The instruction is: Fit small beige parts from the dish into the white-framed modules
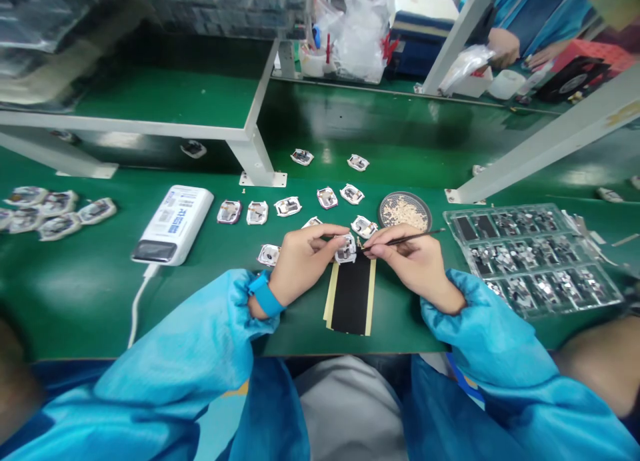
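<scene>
My left hand (303, 258), with a blue band at the wrist, pinches a small white watch case (345, 249) with parts showing inside it. In my right hand (413, 258) is a thin dark pair of tweezers (417, 236), its tip close to the right side of that case; whether it touches is too small to tell. Below both hands lies a black strip sheet (351, 300) with pale yellow edges. Just behind the fingers sits another watch case (364, 227). A round dark dish (405, 212) of small beige pieces stands behind my right hand.
Several more watch cases (287, 206) lie across the green table, with a cluster (59, 226) at far left. A white power bank (173, 226) with a cable is left of my hands. To the right rests a clear compartment tray (533, 258) of small parts. Another person's hand (504, 46) shows behind.
</scene>
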Demonstrator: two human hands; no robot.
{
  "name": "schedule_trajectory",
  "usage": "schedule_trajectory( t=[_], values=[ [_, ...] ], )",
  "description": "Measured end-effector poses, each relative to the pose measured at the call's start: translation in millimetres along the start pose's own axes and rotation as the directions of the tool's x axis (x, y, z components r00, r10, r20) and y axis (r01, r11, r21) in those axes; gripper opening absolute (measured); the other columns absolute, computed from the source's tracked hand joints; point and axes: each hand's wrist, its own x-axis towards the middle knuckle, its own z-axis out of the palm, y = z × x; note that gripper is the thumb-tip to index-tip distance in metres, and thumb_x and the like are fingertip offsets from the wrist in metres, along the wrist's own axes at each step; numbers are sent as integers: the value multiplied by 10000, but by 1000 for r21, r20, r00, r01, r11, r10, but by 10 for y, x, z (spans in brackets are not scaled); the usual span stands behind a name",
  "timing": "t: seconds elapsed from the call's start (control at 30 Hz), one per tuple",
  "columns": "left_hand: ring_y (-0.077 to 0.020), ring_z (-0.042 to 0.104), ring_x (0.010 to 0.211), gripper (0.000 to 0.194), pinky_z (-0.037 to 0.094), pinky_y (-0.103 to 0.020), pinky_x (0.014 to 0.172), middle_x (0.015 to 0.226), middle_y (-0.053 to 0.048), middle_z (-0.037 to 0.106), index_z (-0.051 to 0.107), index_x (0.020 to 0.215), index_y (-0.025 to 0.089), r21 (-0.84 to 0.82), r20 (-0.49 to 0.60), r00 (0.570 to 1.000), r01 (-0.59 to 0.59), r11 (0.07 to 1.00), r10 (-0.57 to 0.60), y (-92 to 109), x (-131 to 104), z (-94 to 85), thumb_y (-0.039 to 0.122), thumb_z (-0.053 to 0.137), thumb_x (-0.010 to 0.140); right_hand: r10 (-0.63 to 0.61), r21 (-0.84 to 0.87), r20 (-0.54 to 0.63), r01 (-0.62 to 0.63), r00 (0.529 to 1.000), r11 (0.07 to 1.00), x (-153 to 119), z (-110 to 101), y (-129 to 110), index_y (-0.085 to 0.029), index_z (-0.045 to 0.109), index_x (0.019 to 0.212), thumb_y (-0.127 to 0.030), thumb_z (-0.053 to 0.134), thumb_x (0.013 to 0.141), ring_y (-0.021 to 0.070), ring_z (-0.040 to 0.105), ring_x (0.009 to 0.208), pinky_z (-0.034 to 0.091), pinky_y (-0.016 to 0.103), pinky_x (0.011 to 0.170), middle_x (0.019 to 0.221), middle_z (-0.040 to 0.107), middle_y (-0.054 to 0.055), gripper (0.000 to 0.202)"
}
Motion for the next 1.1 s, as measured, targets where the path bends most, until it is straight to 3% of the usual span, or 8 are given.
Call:
schedule_trajectory(
  t=[0.23, 0.4, 0.53, 0.63, 0.7, 0.77, 0.9, 1.1],
  values=[
    [-196, 737, 847, 262, 601, -288, 768, 1017, -61, 773, 756, 1095, 204, -19, 65, 998, 3, 1000, -2, -30, 24, -2, 355, 724, 884, 245, 175, 246, -292, 938, 940, 105, -195, -44, -151, 645, 866, -422, 803, 828, 182, 757, 813, 655, 340, 786, 934, 755, 84, 316],
    [-177, 716, 749, 511, 623, -294, 728, 935, -54, 752, 696, 1241, 191, -170, 141, 977, 185, 968, -162, 42, 78, -59, 384, 823, 786, 213, 248, 115, -235, 970, 940, 16, -574, -192, -195, 518, 773, -580, 507, 989, 179, 718, 766, 632, 378, 735, 897, 703, 61, 441],
    [-152, 700, 819, 600, 618, -260, 766, 1023, -42, 718, 654, 1316, 212, -323, 241, 945, 291, 900, -219, 105, 81, -102, 349, 844, 764, 189, -221, -228, -240, 955, 945, -116, -1278, -415, -204, 569, 761, -624, 498, 969, 130, 541, 500, 478, 278, 498, 645, 592, -12, 474],
    [-147, 701, 801, 581, 606, -235, 766, 914, -28, 727, 658, 1312, 222, -294, 295, 921, 342, 892, -256, 100, 61, -102, 347, 841, 775, 214, -708, -266, -341, 940, 618, -279, -1752, -453, -189, 713, 822, -592, 637, 892, 143, 518, 508, 374, 276, 496, 589, 593, -12, 416],
    [-157, 708, 793, 493, 610, -237, 746, 888, -34, 729, 698, 1224, 210, -265, 316, 905, 374, 889, -286, 92, 55, -95, 368, 839, 779, 309, -838, -247, -363, 918, 407, -413, -1919, -367, -196, 768, 916, -527, 695, 857, 166, 559, 533, 378, 291, 526, 615, 646, 0, 345],
    [-165, 714, 769, 393, 614, -238, 691, 879, -43, 725, 717, 1094, 185, -261, 370, 871, 431, 863, -323, 97, 54, -88, 392, 835, 782, 318, -881, -267, -365, 910, 302, -546, -1977, -228, -201, 777, 1011, -455, 712, 845, 200, 635, 607, 434, 309, 590, 738, 729, 34, 310],
    [-147, 693, 617, 339, 536, -189, 493, 785, -22, 677, 664, 943, 162, -251, 493, 800, 508, 824, -343, 135, 39, -77, 428, 816, 796, 227, -918, -223, -282, 948, 277, -717, -1981, -23, -197, 751, 1122, -409, 687, 861, 271, 715, 859, 513, 354, 751, 1037, 766, 103, 342],
    [-134, 676, 549, 335, 435, -158, 404, 733, -5, 661, 623, 892, 169, -272, 464, 824, 483, 832, -327, 151, 5, -55, 461, 775, 827, 253, -907, -248, -316, 935, 279, -628, -1921, -305, -192, 717, 864, -407, 787, 786, 222, 663, 663, 467, 320, 611, 778, 738, 54, 239]
  ],
)
